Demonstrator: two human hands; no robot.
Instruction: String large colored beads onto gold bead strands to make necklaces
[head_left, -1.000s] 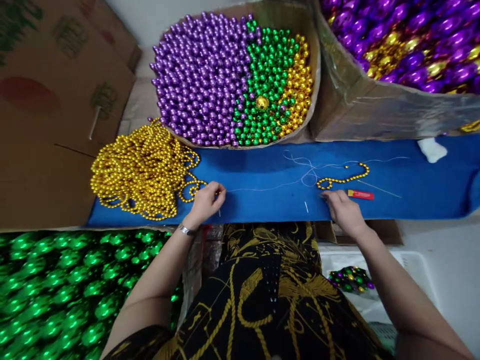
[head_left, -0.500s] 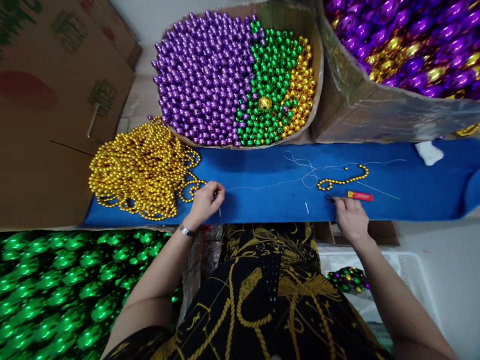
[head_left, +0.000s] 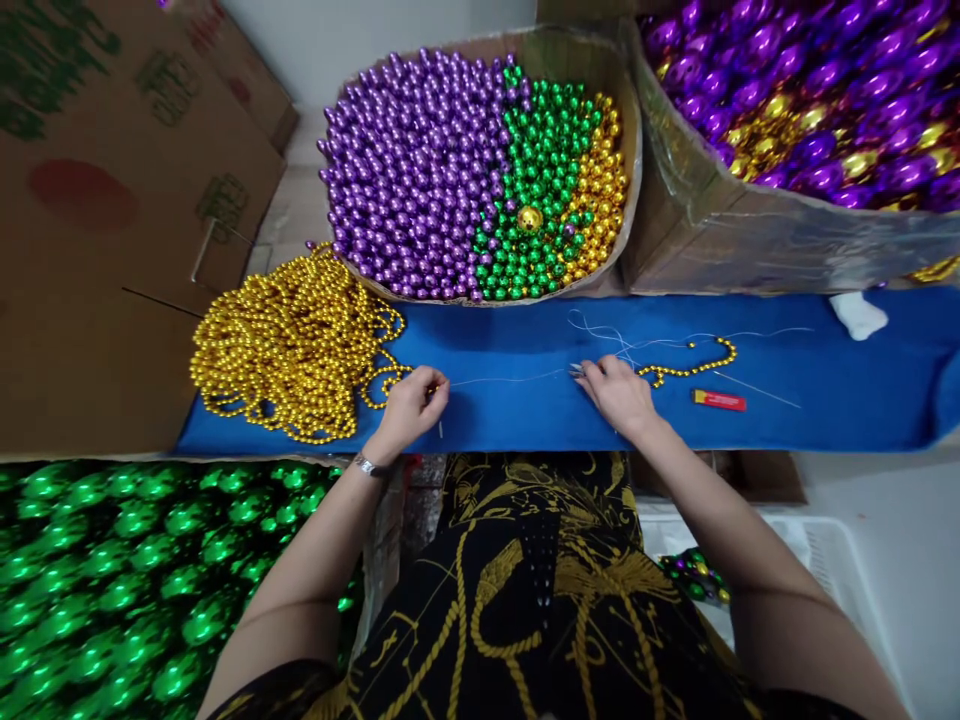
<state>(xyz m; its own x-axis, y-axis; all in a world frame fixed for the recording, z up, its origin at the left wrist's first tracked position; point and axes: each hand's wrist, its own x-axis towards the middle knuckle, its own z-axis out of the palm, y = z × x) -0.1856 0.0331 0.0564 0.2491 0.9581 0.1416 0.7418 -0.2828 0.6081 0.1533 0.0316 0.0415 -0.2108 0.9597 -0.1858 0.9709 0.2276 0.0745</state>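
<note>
My left hand (head_left: 414,405) is closed in a pinch on the end of a gold bead strand (head_left: 381,382), just right of the gold bead pile (head_left: 289,345). A thin white thread (head_left: 510,379) runs rightward from those fingers across the blue cloth. My right hand (head_left: 616,393) is closed around small thread snips (head_left: 576,370); only their metal tips show, close to the thread. Beside that hand lies a short gold bead string (head_left: 694,367), with loose thread looped near it. A red and yellow lighter (head_left: 718,400) rests farther right.
Behind the blue cloth (head_left: 787,420) stands a box of purple, green and gold beads (head_left: 634,190). A larger box (head_left: 697,230) of purple and gold beads is at its right. Green beads (head_left: 150,580) fill the lower left. A tall carton (head_left: 90,330) borders the left side.
My right hand has moved left with the snips, from beside the lighter to the thread. My left hand keeps its pinch in about the same spot.
</note>
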